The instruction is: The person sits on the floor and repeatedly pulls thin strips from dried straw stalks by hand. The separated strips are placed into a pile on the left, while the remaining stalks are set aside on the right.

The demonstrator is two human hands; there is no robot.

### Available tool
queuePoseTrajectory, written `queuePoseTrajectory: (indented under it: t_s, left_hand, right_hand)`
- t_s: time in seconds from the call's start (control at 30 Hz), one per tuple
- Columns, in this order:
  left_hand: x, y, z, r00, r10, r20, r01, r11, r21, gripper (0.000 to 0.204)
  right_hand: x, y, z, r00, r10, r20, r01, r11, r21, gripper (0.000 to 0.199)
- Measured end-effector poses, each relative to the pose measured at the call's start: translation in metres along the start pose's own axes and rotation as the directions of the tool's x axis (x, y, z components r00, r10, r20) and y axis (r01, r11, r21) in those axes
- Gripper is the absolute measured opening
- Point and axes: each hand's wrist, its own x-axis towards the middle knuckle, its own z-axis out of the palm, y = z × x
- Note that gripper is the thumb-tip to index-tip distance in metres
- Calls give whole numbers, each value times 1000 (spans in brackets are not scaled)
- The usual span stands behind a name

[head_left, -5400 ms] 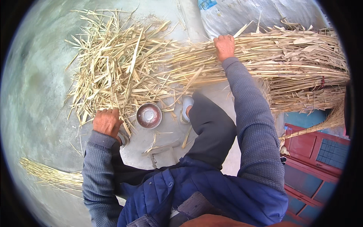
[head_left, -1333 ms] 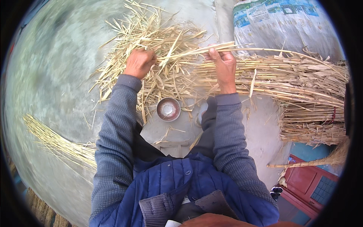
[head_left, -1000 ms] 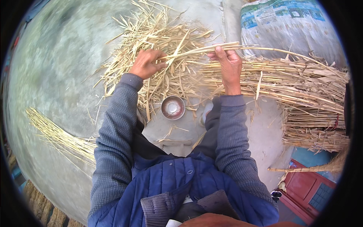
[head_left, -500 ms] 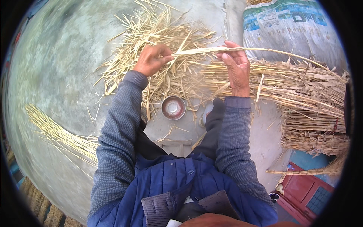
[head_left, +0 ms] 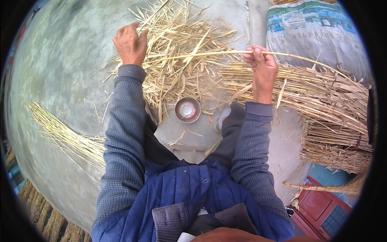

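My right hand (head_left: pixel 264 70) pinches a long, thin yellow stalk (head_left: pixel 225 53) between thumb and fingers. The stalk crosses over the straw pile on its left and bows down over the bundles on its right. My left hand (head_left: pixel 131 43) is off the stalk, at the left edge of the loose pile of dry husks and straw (head_left: pixel 177 68). Its thumb stands apart from its bent fingers, and I see nothing held there. A small metal bowl (head_left: pixel 188 110) with a reddish inside sits on the floor between my feet and the pile.
Bundles of dry stalks (head_left: pixel 318 97) lie stacked on the right, below a large white sack (head_left: pixel 318 36) with blue and green print. A thin bundle of pale stalks (head_left: pixel 66 135) lies at left. A red door (head_left: pixel 322 205) shows at lower right.
My left hand has moved away left from the stalk, its pale leafy covering no longer between my hands. My right hand has shifted slightly right and closed its fingers on the stalk.
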Motion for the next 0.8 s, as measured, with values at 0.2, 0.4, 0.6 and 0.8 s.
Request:
queuePoseTrajectory:
  t_s: [0.2,0.4,0.6,0.8]
  left_hand:
    - [-28,97,-2,874,380,304,-58,701,-711,32]
    - [-31,116,0,897,277,346,149,546,-824,22]
    - [-27,112,-4,841,219,494,348,481,-805,17]
    - [-4,74,-9,822,-174,542,561,81,-824,20]
  right_hand:
    - [-9,9,24,999,3,52,-6,999,43,24]
    - [-16,8,36,994,19,103,-27,997,72,24]
    - [-16,-2,31,998,-41,49,47,992,-116,26]
    - [-15,3,24,1000,29,12,-27,988,-153,21]
